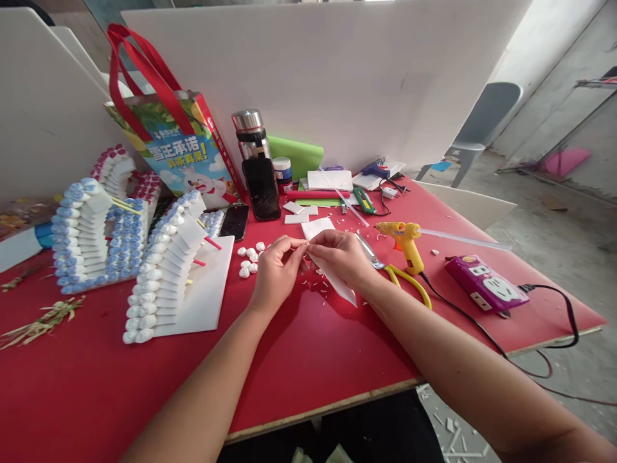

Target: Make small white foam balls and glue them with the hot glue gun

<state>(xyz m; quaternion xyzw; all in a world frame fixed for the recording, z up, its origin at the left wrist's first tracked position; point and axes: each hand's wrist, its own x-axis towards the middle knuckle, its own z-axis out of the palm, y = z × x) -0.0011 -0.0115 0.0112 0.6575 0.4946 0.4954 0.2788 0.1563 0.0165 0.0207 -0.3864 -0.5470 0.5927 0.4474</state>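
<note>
My left hand (281, 269) and my right hand (343, 256) meet fingertip to fingertip above the red table. Both are closed in a pinch at the upper end of a white paper strip (341, 283), which slants down below my right hand. The pinched end is mostly hidden by my fingers. Beside my left hand lie several small white paper rolls (248, 260). Another piece of white paper (317, 226) rests just behind my hands. To the left stands a fan-shaped white model (164, 270) edged with similar rolls.
Right of my hands are a yellow glue gun (407, 244) with a glue stick, pliers (409, 283) and a purple power strip (486, 286). Behind stand a phone (260, 190), a steel flask (249, 132) and a shopping bag (178, 154). A blue-and-white model (96, 238) stands left.
</note>
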